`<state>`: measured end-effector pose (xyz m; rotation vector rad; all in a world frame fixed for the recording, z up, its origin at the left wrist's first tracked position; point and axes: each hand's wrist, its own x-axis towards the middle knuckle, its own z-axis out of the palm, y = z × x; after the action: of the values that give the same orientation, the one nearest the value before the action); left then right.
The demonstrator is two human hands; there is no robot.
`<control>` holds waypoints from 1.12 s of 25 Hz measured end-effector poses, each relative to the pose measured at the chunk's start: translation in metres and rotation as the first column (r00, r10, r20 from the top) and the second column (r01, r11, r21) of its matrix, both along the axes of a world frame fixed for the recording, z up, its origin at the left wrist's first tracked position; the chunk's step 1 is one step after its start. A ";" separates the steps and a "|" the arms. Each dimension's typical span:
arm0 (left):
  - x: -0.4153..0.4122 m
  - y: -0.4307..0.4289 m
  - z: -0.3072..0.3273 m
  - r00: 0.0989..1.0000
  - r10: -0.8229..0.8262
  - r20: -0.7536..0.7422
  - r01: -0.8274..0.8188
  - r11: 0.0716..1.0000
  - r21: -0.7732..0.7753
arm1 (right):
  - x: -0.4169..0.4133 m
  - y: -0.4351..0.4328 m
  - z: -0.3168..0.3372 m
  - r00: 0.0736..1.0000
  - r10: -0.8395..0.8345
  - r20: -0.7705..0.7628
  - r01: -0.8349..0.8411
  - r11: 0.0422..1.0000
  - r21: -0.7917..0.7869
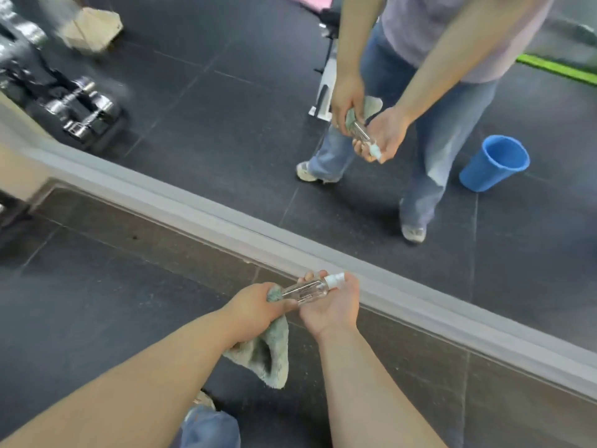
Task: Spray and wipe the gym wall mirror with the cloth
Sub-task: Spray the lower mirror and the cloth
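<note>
Left hand (255, 305) grips green-grey fluffy cloth (273, 354) and base of clear plastic spray bottle (303, 291), near side of wall mirror (226, 124). Right hand (329, 307) curls round nozzle end. Next: secure right grip, aim nozzle at glass.

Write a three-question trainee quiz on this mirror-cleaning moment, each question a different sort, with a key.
1. True or false: the cloth hangs from the left hand.
2. Which hand is at the nozzle end of the spray bottle? A. left hand B. right hand C. neither
3. Fill in: the bucket reflected in the mirror is ____ in colour.
Key: 1 true; 2 B; 3 blue.
</note>
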<state>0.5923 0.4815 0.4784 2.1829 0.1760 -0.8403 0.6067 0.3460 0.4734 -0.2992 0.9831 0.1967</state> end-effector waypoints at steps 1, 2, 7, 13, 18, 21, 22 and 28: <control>0.008 0.039 0.000 1.000 0.001 0.005 -0.001 1.000 0.011 | 0.007 0.040 0.003 1.000 0.009 0.014 -0.009 1.000 0.002; 0.015 0.078 0.002 1.000 0.013 0.009 -0.013 1.000 0.018 | 0.015 0.079 0.005 1.000 0.014 0.024 -0.014 1.000 0.013; 0.045 0.253 0.010 0.999 0.047 0.001 -0.047 0.996 0.073 | 0.046 0.254 0.017 0.999 0.035 0.017 -0.036 0.997 0.065; 0.131 0.396 0.007 0.996 0.076 0.043 -0.080 0.991 0.110 | 0.141 0.399 0.010 0.996 0.087 0.036 -0.090 0.993 0.080; 0.219 0.501 -0.001 0.995 0.092 0.024 -0.094 0.987 0.131 | 0.237 0.507 -0.019 0.994 0.104 0.025 -0.106 0.989 0.108; 0.253 0.566 0.001 0.994 0.110 0.014 -0.111 0.984 0.140 | 0.274 0.573 -0.020 0.988 0.149 -0.041 -0.145 0.986 0.086; 0.260 0.586 0.002 0.993 0.122 0.002 -0.121 0.983 0.135 | 0.282 0.593 -0.018 0.985 0.169 -0.041 -0.165 0.982 0.088; 0.272 0.706 -0.003 0.984 0.174 -0.045 -0.167 0.977 0.130 | 0.303 0.715 -0.009 0.971 0.228 -0.067 -0.224 0.973 0.062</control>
<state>0.8646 1.1880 0.4752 2.2243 0.4493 -0.8117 0.9096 1.0614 0.4640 -0.3563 1.0146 0.4447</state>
